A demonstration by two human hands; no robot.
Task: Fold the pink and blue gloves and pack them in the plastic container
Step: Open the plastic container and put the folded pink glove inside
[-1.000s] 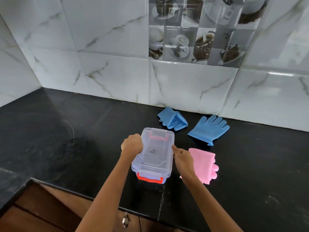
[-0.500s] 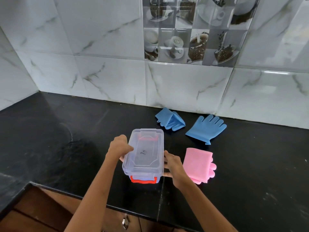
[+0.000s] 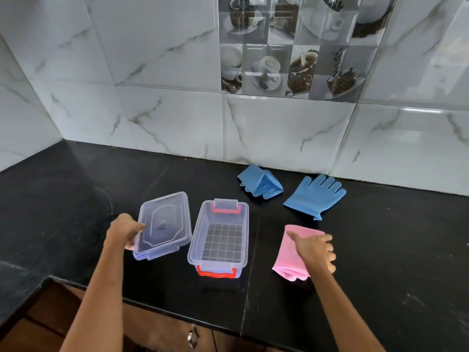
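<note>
The left hand (image 3: 124, 231) grips the lid (image 3: 163, 226) left of the open container (image 3: 219, 235), while the right hand (image 3: 314, 251) rests spread on the folded pink glove (image 3: 291, 252), just right of the container.

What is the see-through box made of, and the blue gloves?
The box looks like clear hard plastic: you can see its grid bottom through the walls, and it has red clips. Its lid, in the left hand, looks the same. The flat blue glove and the folded blue glove look like soft matte rubber or silicone, with tiny bristles showing on the folded one.
</note>
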